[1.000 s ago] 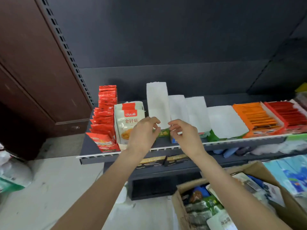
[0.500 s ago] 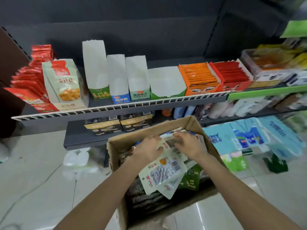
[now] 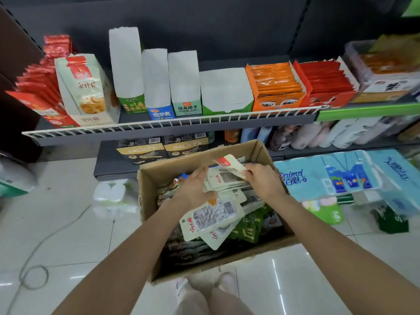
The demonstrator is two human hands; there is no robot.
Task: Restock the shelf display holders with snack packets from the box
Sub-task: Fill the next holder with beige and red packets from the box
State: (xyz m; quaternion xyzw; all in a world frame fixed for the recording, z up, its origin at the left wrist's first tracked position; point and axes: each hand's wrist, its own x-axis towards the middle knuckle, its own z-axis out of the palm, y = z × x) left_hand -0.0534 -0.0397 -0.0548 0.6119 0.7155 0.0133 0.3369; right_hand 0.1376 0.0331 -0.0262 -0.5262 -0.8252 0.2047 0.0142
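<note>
At the centre of the frame, a stack of white snack packets (image 3: 223, 186) is being gathered inside the cardboard box (image 3: 159, 173), which stands on the floor below the shelf (image 3: 159, 130). The left hand (image 3: 193, 189) is laid flat against the left side of the stack, fingers straight, with nothing pinched. The grip of the right hand (image 3: 264, 181) is closed on the top packets, one red-topped packet (image 3: 229, 163) being pinched and tilted upward. More white packets (image 3: 211, 215) lie loose lower in the box, beside green packets (image 3: 248, 228).

In the upper middle of the frame, four display holders (image 3: 156, 78) appear empty. Risk is judged to lie in the uneven stack: the packets look slick and fanned, so some could slide out and drop when lifted. A narrow holder could also be tipped over if the bundle is pushed in crookedly, since the holders seem light and unweighted.
</note>
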